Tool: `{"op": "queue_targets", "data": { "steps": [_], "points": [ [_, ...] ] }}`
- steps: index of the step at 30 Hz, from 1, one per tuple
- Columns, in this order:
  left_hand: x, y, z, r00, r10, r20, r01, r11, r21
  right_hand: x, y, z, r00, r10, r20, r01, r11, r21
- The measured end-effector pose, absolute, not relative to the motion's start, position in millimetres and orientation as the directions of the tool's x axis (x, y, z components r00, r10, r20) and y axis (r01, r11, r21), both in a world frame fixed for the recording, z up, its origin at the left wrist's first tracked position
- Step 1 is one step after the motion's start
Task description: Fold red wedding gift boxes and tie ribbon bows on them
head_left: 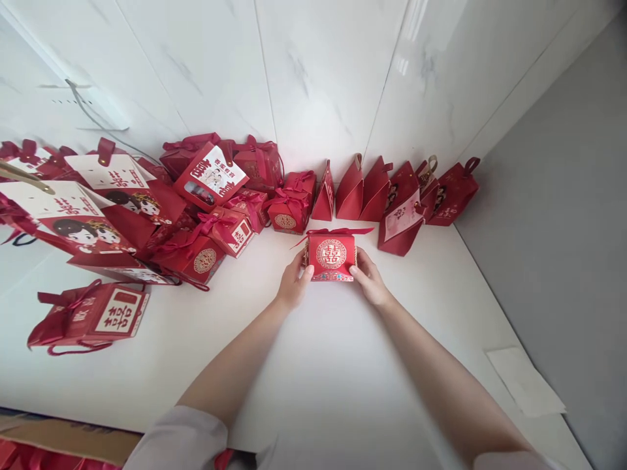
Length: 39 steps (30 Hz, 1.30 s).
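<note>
Between my two hands is a red gift box (332, 256) with a round gold emblem on its front and a red ribbon along its top. My left hand (295, 279) grips its left side, thumb on the front edge. On the opposite side my right hand (371, 277) holds it the same way. Twisted gold cord shows at both sides of the box, near my fingers. Just behind it stand a small red box with a ribbon bow (289, 212) and a pointed red box (323, 194). Whether the held box touches the table, I cannot tell.
Several red gift boxes and bags (196, 258) crowd the left of the white table (313, 391). Pointed red boxes (377, 189) line the marbled wall. One ribboned box (93, 316) lies front left. A white paper (526, 382) is at right, a cardboard carton (73, 438) lower left.
</note>
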<state>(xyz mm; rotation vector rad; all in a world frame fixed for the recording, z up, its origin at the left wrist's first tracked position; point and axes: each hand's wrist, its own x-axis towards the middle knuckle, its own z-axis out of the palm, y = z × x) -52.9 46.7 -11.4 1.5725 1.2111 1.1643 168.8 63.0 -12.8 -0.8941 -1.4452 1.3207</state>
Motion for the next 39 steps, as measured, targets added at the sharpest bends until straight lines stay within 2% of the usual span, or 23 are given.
{"op": "queue_targets", "data": {
  "steps": [6, 10, 15, 17, 25, 33, 36, 39],
  "points": [
    [-54, 48, -24, 0.004, 0.993, 0.122, -0.029, -0.122, 0.992, 166, 59, -19, -0.286, 0.958, 0.038, -0.087, 0.014, -0.996],
    [-55, 48, -25, 0.027, 0.994, 0.103, -0.002, -0.103, 0.995, 168, 58, -17, -0.271, 0.962, 0.026, -0.085, 0.003, -0.996],
    [-54, 48, -24, 0.003, 0.993, 0.116, -0.029, -0.116, 0.993, 169, 57, -15, -0.448, 0.884, 0.135, -0.169, 0.064, -0.983],
    [-54, 48, -25, 0.008, 0.993, 0.12, -0.027, -0.12, 0.992, 168, 57, -18, -0.463, 0.873, 0.156, -0.176, 0.082, -0.981],
    [-65, 48, -21, 0.212, 0.956, 0.202, 0.033, -0.214, 0.976, 167, 59, -21, -0.418, 0.904, 0.09, -0.206, 0.002, -0.979],
    [-56, 43, -4, 0.117, 0.993, -0.022, 0.122, 0.008, 0.992, 168, 60, -16, -0.404, 0.915, 0.018, -0.131, -0.039, -0.991],
    [-59, 44, -9, 0.121, 0.991, 0.049, 0.196, -0.072, 0.978, 166, 61, -17, -0.348, 0.936, 0.054, -0.116, 0.014, -0.993],
    [-62, 47, -13, 0.178, 0.967, 0.184, 0.188, -0.217, 0.958, 164, 62, -18, -0.155, 0.964, 0.216, -0.069, 0.207, -0.976]
  ]
}}
